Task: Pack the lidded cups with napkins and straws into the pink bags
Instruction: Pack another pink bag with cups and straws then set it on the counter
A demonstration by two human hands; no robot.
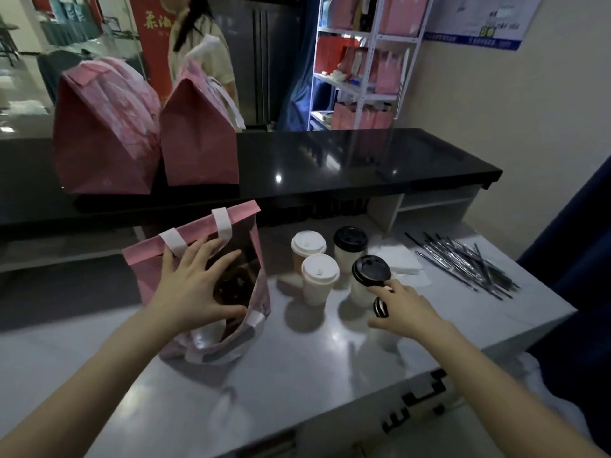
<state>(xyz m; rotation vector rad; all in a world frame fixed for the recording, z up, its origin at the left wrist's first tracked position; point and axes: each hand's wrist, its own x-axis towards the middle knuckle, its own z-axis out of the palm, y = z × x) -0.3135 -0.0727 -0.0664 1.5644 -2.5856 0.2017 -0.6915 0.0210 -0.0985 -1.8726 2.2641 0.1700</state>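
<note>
An open pink bag (pixel 155 259) with white handles stands on the grey worktop, dark inside. My left hand (pixel 195 285) spreads over its mouth, thumb on the near rim, holding it open. To its right stand several lidded paper cups: two with white lids (pixel 308 242) (pixel 320 271) and two with black lids (pixel 350 239) (pixel 371 272). My right hand (pixel 401 307) wraps the nearest black-lidded cup, which leans slightly. White napkins (pixel 400 259) lie behind the cups. A heap of wrapped straws (pixel 469 262) lies further right.
Two folded-shut pink bags (pixel 102 133) (pixel 201 140) stand on the raised black counter (pixel 363 163). A person (pixel 198 38) stands behind it. Shelves (pixel 367 61) hold more pink bags. The worktop edge (pixel 429 368) runs near right, with a blue curtain (pixel 578 259) beyond.
</note>
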